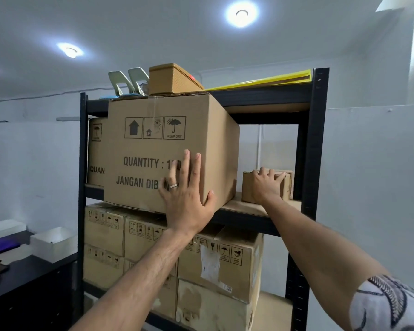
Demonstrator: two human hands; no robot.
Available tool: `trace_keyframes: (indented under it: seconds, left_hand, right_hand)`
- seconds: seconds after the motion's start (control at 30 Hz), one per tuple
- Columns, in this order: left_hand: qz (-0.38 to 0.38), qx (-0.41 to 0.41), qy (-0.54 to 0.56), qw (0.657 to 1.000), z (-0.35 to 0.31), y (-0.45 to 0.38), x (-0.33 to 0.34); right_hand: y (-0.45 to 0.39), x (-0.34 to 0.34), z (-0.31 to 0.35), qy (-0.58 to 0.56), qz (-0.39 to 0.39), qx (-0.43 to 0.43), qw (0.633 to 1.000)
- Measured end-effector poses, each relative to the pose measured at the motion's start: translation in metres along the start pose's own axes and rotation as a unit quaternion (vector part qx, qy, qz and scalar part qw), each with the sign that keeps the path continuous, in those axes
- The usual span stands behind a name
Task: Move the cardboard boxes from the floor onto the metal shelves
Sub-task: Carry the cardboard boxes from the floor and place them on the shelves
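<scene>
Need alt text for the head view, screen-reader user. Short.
A person's left hand presses flat against a large cardboard box that overhangs the front edge of a black metal shelf, while the right hand rests on a small cardboard box beside it. More boxes fill the shelf below.
</scene>
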State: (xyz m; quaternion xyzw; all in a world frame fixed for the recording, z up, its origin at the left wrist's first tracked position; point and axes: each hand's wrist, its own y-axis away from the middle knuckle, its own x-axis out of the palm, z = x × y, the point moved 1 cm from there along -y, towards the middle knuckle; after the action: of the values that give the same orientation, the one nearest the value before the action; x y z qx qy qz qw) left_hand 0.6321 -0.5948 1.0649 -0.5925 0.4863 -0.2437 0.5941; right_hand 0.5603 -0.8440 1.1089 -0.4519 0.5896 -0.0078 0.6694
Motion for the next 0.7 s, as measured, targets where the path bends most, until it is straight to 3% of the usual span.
trace_keyframes:
  seconds: [0.23,0.4,0.47,0.53,0.6,0.7]
  left_hand:
    - [0.012,0.031,0.000,0.999,0.013,-0.008,0.016]
    - [-0.005,0.054,0.059,0.997,0.018,-0.006,0.022]
    - [-0.017,0.065,0.104,0.992,0.026,-0.005,0.022]
    - [-0.033,0.067,0.128,0.989,0.038,-0.007,0.021]
    - [-0.046,0.061,0.134,0.988,0.052,-0.011,0.019]
    - [-0.045,0.057,0.122,0.990,0.078,-0.021,0.014]
  right_hand:
    - [-0.009,-0.009,-0.002,0.009,-0.032,0.000,0.999]
    - [-0.005,-0.019,0.006,-0.118,-0.077,0.015,0.990]
    - [0.003,-0.032,0.021,-0.276,-0.146,-0.001,0.950]
    - [0.017,-0.048,0.042,-0.441,-0.199,-0.022,0.875]
    - [0.032,-0.061,0.062,-0.522,-0.224,-0.042,0.822]
    - [0.053,-0.070,0.083,-0.526,-0.242,-0.045,0.814]
